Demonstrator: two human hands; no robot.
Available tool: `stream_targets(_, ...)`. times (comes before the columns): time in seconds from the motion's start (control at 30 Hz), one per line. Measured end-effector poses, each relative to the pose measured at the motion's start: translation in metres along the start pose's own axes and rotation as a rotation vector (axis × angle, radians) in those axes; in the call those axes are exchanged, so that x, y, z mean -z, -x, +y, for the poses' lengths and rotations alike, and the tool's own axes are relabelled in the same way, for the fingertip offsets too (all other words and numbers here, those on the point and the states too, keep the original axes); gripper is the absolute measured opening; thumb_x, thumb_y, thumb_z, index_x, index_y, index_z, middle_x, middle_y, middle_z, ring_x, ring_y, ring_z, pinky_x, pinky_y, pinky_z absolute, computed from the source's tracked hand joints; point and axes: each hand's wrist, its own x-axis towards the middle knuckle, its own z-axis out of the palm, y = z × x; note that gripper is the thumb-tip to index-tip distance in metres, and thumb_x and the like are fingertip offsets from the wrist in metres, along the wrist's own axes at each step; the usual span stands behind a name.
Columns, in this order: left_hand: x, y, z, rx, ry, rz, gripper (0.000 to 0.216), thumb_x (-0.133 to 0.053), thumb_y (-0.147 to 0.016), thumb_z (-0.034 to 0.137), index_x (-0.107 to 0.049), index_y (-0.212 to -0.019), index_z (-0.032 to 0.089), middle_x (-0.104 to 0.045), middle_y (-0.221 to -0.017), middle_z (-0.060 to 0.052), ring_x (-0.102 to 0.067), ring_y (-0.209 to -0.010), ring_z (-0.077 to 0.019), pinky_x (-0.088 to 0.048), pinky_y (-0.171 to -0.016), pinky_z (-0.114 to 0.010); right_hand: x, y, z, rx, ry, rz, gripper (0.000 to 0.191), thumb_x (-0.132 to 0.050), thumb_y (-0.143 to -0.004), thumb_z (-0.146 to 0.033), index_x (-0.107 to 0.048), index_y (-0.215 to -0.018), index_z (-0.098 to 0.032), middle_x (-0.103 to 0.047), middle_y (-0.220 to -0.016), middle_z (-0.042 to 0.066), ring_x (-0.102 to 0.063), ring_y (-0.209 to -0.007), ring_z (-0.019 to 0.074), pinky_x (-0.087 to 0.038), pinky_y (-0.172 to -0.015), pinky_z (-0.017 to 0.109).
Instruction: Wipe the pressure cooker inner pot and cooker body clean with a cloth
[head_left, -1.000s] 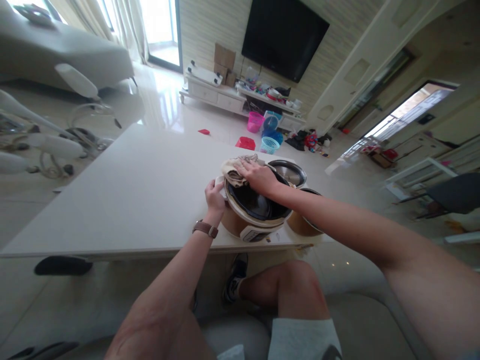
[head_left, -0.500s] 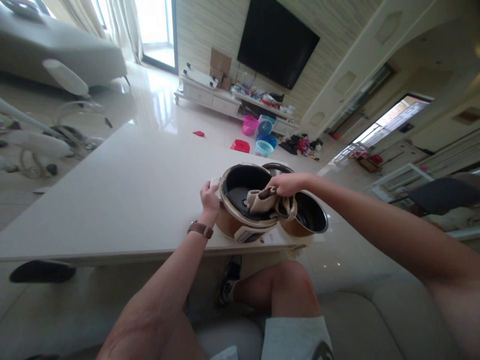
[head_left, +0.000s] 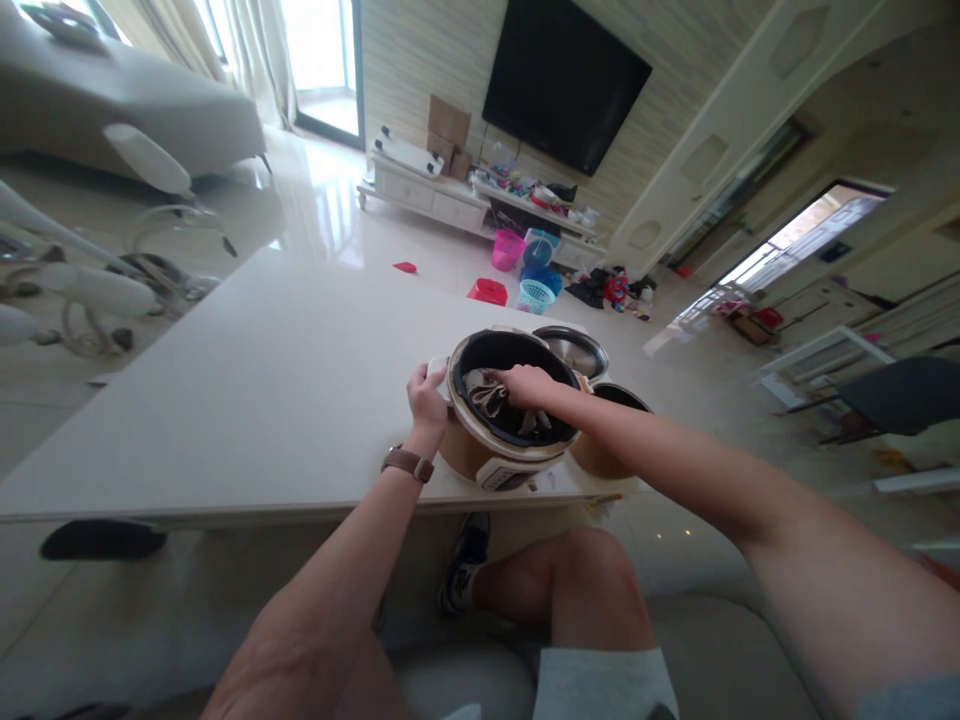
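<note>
An electric pressure cooker (head_left: 465, 450) with a gold-brown body and a black inside stands, lid off, on the white table (head_left: 247, 400). My left hand (head_left: 429, 398) is closed round the white handle on the cooker's left side. Down inside the cooker, my right hand (head_left: 529, 388) grips a crumpled beige cloth (head_left: 489, 398) against the left inner wall. Part of the cloth hangs down towards the bottom. To the right sits a dark inner pot (head_left: 604, 452), partly covered by my right forearm. Behind the cooker lies a round metal lid (head_left: 576, 350).
Beyond the table, a red stool-like item (head_left: 489, 291), a pink basket (head_left: 508, 250) and a light blue basket (head_left: 537, 296) are on the floor. A white TV cabinet (head_left: 427, 195) runs along the wall. A dark chair (head_left: 911, 395) is at the right.
My right hand has moved left and down into the cooker with the cloth, from over its right rim. My left hand has stayed on the handle. The view has shifted slightly.
</note>
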Motion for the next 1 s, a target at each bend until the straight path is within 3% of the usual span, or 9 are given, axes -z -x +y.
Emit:
stream_targets(0.13, 0.000, 0.000, 0.000, -0.007, -0.014, 0.009, 0.015, -0.068, -0.071, 0.033, -0.067, -0.078, 0.019, -0.067, -0.079, -0.002, -0.058, -0.078, -0.0183, -0.047, -0.077, -0.031, -0.013, -0.017, 0.000, 0.103, 0.020, -0.027, 0.078, -0.071, -0.088, -0.021, -0.050, -0.163, -0.030, -0.072, -0.142, 0.018, -0.073, -0.124, 0.0333, -0.058, -0.098, 0.036)
stream_targets(0.27, 0.000, 0.001, 0.001, -0.015, -0.012, -0.015, 0.016, -0.068, -0.071, 0.034, -0.067, -0.077, 0.018, -0.066, -0.078, -0.002, -0.056, -0.076, -0.0176, -0.046, -0.075, -0.030, -0.011, -0.020, 0.015, 0.129, -0.019, 0.015, 0.064, -0.068, -0.087, -0.014, -0.065, -0.151, -0.025, -0.074, -0.138, 0.020, -0.074, -0.123, 0.0332, -0.056, -0.098, 0.034)
stream_targets(0.43, 0.000, 0.002, 0.001, -0.012, 0.005, -0.001, 0.018, -0.070, -0.069, 0.036, -0.064, -0.075, 0.019, -0.063, -0.075, 0.000, -0.053, -0.072, -0.0160, -0.045, -0.072, -0.029, -0.010, -0.009, 0.021, 0.074, -0.501, 0.129, 0.032, -0.057, -0.092, -0.014, -0.080, -0.113, -0.016, -0.082, -0.111, 0.013, -0.076, -0.103, 0.0276, -0.055, -0.088, 0.029)
stream_targets(0.6, -0.001, 0.003, 0.003, -0.021, 0.011, 0.011, 0.017, -0.070, -0.069, 0.034, -0.064, -0.076, 0.019, -0.064, -0.076, 0.000, -0.056, -0.075, -0.0170, -0.046, -0.074, -0.029, -0.015, 0.019, 0.019, 0.227, -0.970, -0.173, 0.021, -0.065, -0.080, -0.015, -0.079, -0.095, -0.013, -0.080, -0.090, 0.005, -0.071, -0.078, 0.0190, -0.055, -0.074, 0.025)
stream_targets(0.67, -0.001, 0.003, 0.004, -0.015, 0.010, 0.009, 0.016, -0.069, -0.069, 0.033, -0.064, -0.075, 0.019, -0.063, -0.076, 0.000, -0.056, -0.074, -0.0165, -0.045, -0.072, -0.029, -0.010, 0.026, 0.028, 0.252, -0.838, -0.372, 0.021, -0.067, -0.075, -0.011, -0.080, -0.092, -0.013, -0.080, -0.087, 0.004, -0.070, -0.076, 0.0184, -0.055, -0.074, 0.025)
stream_targets(0.73, -0.001, 0.003, 0.004, -0.009, 0.011, -0.001, 0.015, -0.069, -0.068, 0.032, -0.064, -0.074, 0.019, -0.063, -0.075, 0.000, -0.054, -0.072, -0.0155, -0.044, -0.069, -0.028, -0.003, 0.029, 0.040, 0.240, -0.491, -0.482, 0.024, -0.067, -0.075, -0.008, -0.082, -0.093, -0.013, -0.082, -0.088, 0.006, -0.072, -0.078, 0.0199, -0.055, -0.076, 0.027)
stream_targets(0.8, -0.001, 0.003, 0.004, -0.002, 0.014, -0.017, 0.016, -0.068, -0.068, 0.032, -0.065, -0.074, 0.018, -0.063, -0.074, -0.001, -0.052, -0.070, -0.0148, -0.042, -0.067, -0.027, 0.005, 0.027, 0.049, 0.225, -0.080, -0.404, 0.028, -0.069, -0.076, -0.007, -0.084, -0.099, -0.014, -0.083, -0.097, 0.011, -0.077, -0.088, 0.0246, -0.055, -0.082, 0.031)
stream_targets(0.87, 0.000, 0.002, 0.003, 0.001, 0.013, -0.025, 0.017, -0.068, -0.068, 0.032, -0.065, -0.074, 0.017, -0.062, -0.074, 0.000, -0.052, -0.069, -0.0142, -0.041, -0.065, -0.027, 0.008, 0.023, 0.053, 0.213, 0.181, -0.210, 0.030, -0.069, -0.080, -0.006, -0.084, -0.104, -0.013, -0.082, -0.111, 0.019, -0.077, -0.107, 0.0302, -0.055, -0.093, 0.036)
stream_targets(1.0, 0.001, 0.000, 0.000, -0.008, 0.008, -0.020, 0.016, -0.068, -0.068, 0.032, -0.065, -0.074, 0.018, -0.062, -0.073, 0.000, -0.052, -0.068, -0.0141, -0.041, -0.065, -0.027, 0.001, 0.023, 0.048, 0.155, 0.169, 0.001, 0.024, -0.061, -0.088, -0.001, -0.083, -0.097, -0.008, -0.081, -0.114, 0.024, -0.073, -0.121, 0.0318, -0.050, -0.107, 0.041)
